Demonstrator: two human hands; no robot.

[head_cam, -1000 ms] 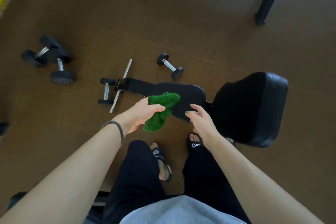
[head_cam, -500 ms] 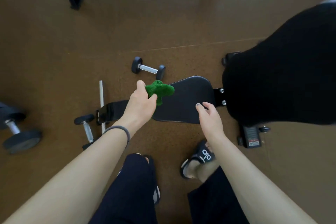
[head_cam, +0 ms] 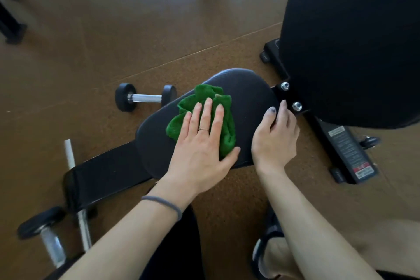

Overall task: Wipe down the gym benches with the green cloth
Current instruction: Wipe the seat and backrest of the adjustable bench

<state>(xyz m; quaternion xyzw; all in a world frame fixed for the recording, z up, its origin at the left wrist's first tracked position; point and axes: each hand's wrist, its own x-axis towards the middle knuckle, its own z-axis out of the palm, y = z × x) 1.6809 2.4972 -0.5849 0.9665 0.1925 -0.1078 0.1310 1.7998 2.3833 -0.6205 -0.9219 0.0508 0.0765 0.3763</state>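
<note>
On the brown cork-like floor [head_cam: 136, 29] stands a black gym bench, seen from above. Its largest part, the padded backrest [head_cam: 352, 41], fills the upper right of the view. Next to it, joined by a black bracket with two silver bolts [head_cam: 291, 95], lies the smaller seat pad [head_cam: 247, 98], narrowing toward the lower left into a black frame bar [head_cam: 102, 175]. A base beam with a printed warning label [head_cam: 347, 150] runs along the floor under the backrest toward the lower right.

The green cloth [head_cam: 204, 100] lies bunched on the seat pad, toward its left half. The left hand [head_cam: 202, 143] rests flat on top of the cloth, fingers straight and slightly spread, pressing it against the pad; a thin ring sits on one finger and a grey hair tie [head_cam: 163, 204] circles the wrist. The right hand [head_cam: 276, 134] holds the near right edge of the seat pad, fingers curled over the rim just beside the lower bolt, thumb on top of the pad.

A small black dumbbell [head_cam: 145, 98] with a chrome handle lies on the floor just beyond the seat pad. Another dumbbell [head_cam: 45, 232] lies at the lower left, near a chrome bar [head_cam: 77, 191] that crosses under the frame bar. Dark legs of other equipment [head_cam: 11, 20] stand at the far left edge. The person's dark trousers and a sandalled foot [head_cam: 268, 254] show at the bottom.
</note>
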